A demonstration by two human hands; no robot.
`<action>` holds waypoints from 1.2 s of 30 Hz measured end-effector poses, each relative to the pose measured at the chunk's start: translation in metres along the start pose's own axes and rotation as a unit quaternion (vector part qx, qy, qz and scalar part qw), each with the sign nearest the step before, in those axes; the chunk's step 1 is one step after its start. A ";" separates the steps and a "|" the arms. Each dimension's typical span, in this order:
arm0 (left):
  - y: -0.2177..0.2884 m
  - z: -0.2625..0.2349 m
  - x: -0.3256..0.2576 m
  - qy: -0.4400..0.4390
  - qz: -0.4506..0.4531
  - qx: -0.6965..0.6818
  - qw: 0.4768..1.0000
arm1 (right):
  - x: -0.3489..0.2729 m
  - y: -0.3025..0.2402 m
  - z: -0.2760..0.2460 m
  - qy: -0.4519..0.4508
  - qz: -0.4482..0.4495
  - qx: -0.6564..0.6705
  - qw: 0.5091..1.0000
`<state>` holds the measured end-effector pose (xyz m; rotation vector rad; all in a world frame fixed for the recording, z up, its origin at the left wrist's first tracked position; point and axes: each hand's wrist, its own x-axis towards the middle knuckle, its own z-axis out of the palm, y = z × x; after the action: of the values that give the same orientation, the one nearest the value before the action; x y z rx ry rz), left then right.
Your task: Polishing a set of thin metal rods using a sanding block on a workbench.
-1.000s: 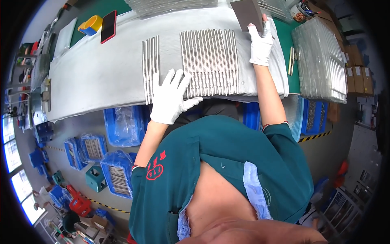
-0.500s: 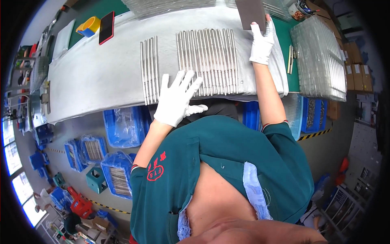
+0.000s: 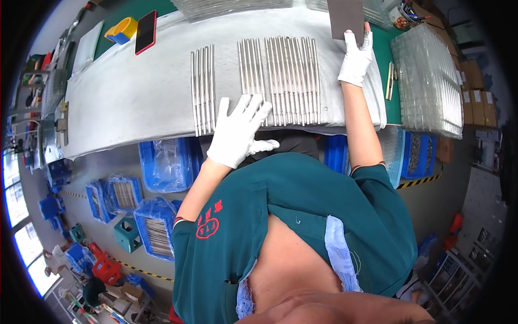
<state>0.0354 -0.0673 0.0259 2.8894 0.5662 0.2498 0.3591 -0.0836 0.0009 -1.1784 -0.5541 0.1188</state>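
Pinching a dark flat plate [image 3: 345,19] in my right grip [image 3: 356,56], my left grip [image 3: 237,132] hovers spread over metal rods [image 3: 280,81] on the bench [image 3: 124,102].

A dark grey flat card [image 3: 345,19], rectangular and matt, stands tilted up off the worktop at the far right end of the rods, pinched at its lower edge. The thin silver metal rods lie side by side, all running away from the person, on a pale grey cloth. A wide batch [image 3: 288,78] lies near the card, packed close and even. A narrower batch [image 3: 202,89] lies apart to the left, its near ends slightly splayed
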 end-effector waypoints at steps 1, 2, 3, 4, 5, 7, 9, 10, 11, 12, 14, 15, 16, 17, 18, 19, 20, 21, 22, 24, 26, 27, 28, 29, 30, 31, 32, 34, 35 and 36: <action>0.002 0.001 0.002 0.001 -0.001 0.000 1.000 | 0.000 0.001 0.000 -0.002 -0.004 -0.009 1.000; 0.003 0.003 0.003 0.007 0.011 -0.009 1.000 | 0.000 0.001 0.001 -0.004 -0.007 -0.018 1.000; 0.003 0.005 0.003 0.013 0.023 -0.018 0.999 | 0.001 0.001 0.001 -0.007 -0.007 -0.017 1.000; 0.002 0.006 0.001 0.022 0.026 -0.023 0.999 | 0.000 0.000 0.003 -0.006 -0.005 -0.019 1.000; 0.000 0.004 0.000 0.029 0.022 -0.014 0.999 | 0.000 0.000 0.003 -0.003 -0.003 -0.022 1.000; -0.005 -0.007 -0.006 0.027 -0.011 -0.001 1.000 | 0.001 0.002 0.001 -0.005 -0.006 -0.029 1.000; -0.021 -0.015 -0.020 0.051 -0.066 0.034 0.996 | 0.003 0.003 -0.004 -0.001 -0.021 -0.061 0.998; -0.027 -0.019 -0.028 0.030 -0.117 0.043 0.992 | 0.003 0.002 -0.004 -0.002 -0.019 -0.059 0.998; -0.037 -0.011 -0.042 0.046 -0.147 0.067 0.986 | 0.003 0.000 -0.003 -0.002 -0.017 -0.059 0.998; -0.043 -0.010 -0.050 0.022 -0.169 0.077 0.982 | 0.002 -0.002 -0.002 -0.003 -0.015 -0.059 0.998; -0.045 -0.009 -0.056 0.008 -0.191 0.085 0.978 | 0.000 -0.004 0.001 -0.010 -0.007 -0.053 0.999; -0.043 -0.009 -0.055 0.003 -0.187 0.087 0.978 | 0.000 -0.005 0.001 -0.010 -0.006 -0.063 0.998; -0.040 -0.010 -0.053 -0.003 -0.182 0.089 0.979 | 0.000 -0.005 0.001 -0.010 -0.005 -0.074 0.997; -0.037 -0.011 -0.049 -0.005 -0.174 0.091 0.980 | 0.000 -0.004 0.001 -0.012 0.000 -0.054 0.998; -0.034 -0.013 -0.045 -0.013 -0.166 0.079 0.983 | -0.001 -0.004 0.001 -0.015 0.000 -0.053 0.998; -0.031 -0.013 -0.042 -0.021 -0.156 0.066 0.985 | -0.001 -0.004 0.001 -0.012 -0.001 -0.045 0.999; -0.028 -0.009 -0.039 0.022 -0.129 0.061 0.989 | -0.002 -0.004 0.001 -0.010 -0.002 -0.037 0.999; -0.025 -0.007 -0.037 0.019 -0.118 0.052 0.991 | -0.003 -0.005 0.001 -0.013 -0.002 -0.037 0.999; -0.022 -0.006 -0.034 0.015 -0.107 0.044 0.993 | -0.003 -0.005 0.002 -0.009 -0.008 -0.035 0.999; -0.018 -0.002 -0.029 0.025 -0.078 0.032 0.996 | -0.004 -0.007 0.004 -0.009 -0.014 -0.033 0.999; -0.014 0.001 -0.026 0.044 -0.061 0.016 0.997 | -0.004 -0.010 0.005 -0.012 -0.006 -0.052 0.999; -0.014 0.002 -0.025 0.045 -0.063 0.016 0.997 | -0.004 -0.010 0.005 -0.013 -0.007 -0.052 0.999; -0.014 0.001 -0.025 0.038 -0.065 0.010 0.997 | -0.004 -0.010 0.006 -0.014 -0.006 -0.056 0.998; -0.014 0.001 -0.024 0.031 -0.066 0.004 0.997 | -0.004 -0.009 0.005 -0.014 -0.006 -0.061 0.998; -0.015 0.001 -0.026 0.031 -0.066 0.004 0.997 | -0.003 -0.009 0.005 -0.015 -0.006 -0.061 0.998; -0.016 0.001 -0.028 0.028 -0.075 0.019 0.997 | -0.003 -0.009 0.005 -0.012 -0.006 -0.058 0.998; -0.018 0.001 -0.031 0.025 -0.082 0.034 0.996 | -0.003 -0.009 0.004 -0.007 -0.007 -0.056 0.998; -0.021 -0.002 -0.037 0.021 -0.106 0.043 0.993 | -0.003 -0.007 0.003 -0.010 -0.010 -0.058 0.998; -0.023 -0.004 -0.040 0.023 -0.118 0.045 0.992 | -0.002 -0.007 0.002 -0.013 -0.014 -0.059 0.998; -0.027 -0.002 -0.045 0.030 -0.124 0.057 0.990 | -0.002 -0.007 0.002 -0.011 -0.014 -0.060 0.998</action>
<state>-0.0153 -0.0599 0.0166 2.8872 0.9722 0.2756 0.3546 -0.0852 0.0067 -1.2879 -0.6032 0.0756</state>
